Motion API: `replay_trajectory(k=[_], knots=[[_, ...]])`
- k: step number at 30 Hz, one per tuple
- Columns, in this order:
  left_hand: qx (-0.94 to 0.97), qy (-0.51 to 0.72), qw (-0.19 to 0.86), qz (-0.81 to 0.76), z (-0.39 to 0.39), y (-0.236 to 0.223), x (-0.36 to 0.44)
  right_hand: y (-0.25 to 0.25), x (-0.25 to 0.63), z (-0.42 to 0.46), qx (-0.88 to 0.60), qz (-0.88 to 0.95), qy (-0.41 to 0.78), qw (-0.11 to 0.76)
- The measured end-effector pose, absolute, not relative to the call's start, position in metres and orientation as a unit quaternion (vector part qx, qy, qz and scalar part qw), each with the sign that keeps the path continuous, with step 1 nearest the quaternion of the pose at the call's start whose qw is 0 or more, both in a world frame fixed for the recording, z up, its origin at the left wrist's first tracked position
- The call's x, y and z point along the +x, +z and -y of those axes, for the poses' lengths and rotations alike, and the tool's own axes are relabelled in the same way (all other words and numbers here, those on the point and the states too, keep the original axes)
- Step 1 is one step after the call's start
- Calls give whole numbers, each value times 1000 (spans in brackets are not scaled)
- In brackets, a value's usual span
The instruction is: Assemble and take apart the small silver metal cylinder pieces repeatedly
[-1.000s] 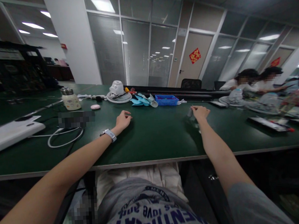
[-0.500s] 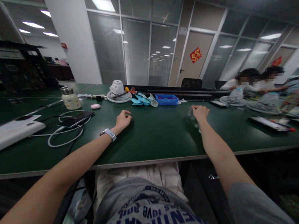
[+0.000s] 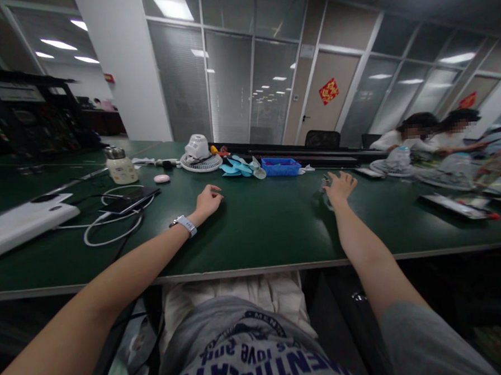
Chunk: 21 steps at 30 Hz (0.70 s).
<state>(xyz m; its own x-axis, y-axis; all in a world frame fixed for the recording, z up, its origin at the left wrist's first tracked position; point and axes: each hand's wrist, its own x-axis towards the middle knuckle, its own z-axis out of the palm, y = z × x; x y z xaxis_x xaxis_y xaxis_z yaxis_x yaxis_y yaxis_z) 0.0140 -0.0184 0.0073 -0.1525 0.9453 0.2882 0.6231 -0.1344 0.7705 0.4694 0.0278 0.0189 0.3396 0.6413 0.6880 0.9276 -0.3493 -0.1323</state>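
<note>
My left hand (image 3: 209,200) rests on the green tabletop (image 3: 257,232), loosely curled with thumb and index finger apart and nothing visible in it. Farther right, my right hand (image 3: 340,187) is held over the table with its fingers spread. A small clear, see-through thing (image 3: 325,184), perhaps a plastic bag, is beside its thumb side. Blur hides what kind of thing it is and whether the thumb still touches it. Between and beyond my hands lie a blue plastic basket (image 3: 281,167) and light-blue fan blades (image 3: 237,166).
A white fan part (image 3: 198,154) lies at the back beside a pink oval case (image 3: 161,178). To the left are a cream bottle (image 3: 121,167), a looped white cable (image 3: 97,240), a dark phone-like slab (image 3: 129,200) and a white device (image 3: 30,227). Two people (image 3: 424,133) sit at far right.
My right hand's fingers have gone from a pinch on the clear thing to spread apart. My left hand has stayed almost still.
</note>
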Motion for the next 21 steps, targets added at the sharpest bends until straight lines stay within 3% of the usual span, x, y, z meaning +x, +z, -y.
replay_trajectory(k=[7,14,18,21], knots=[[623,420,182,-635,22,11,17,22,483,-20,-832,400,-84,374],[629,425,185,-625,18,7,15,42,463,-11,-835,392,-81,377],[647,443,180,-593,21,8,16,50,398,-14,-730,527,-78,427],[684,465,154,-541,30,13,23,41,328,-15,-592,659,23,463]])
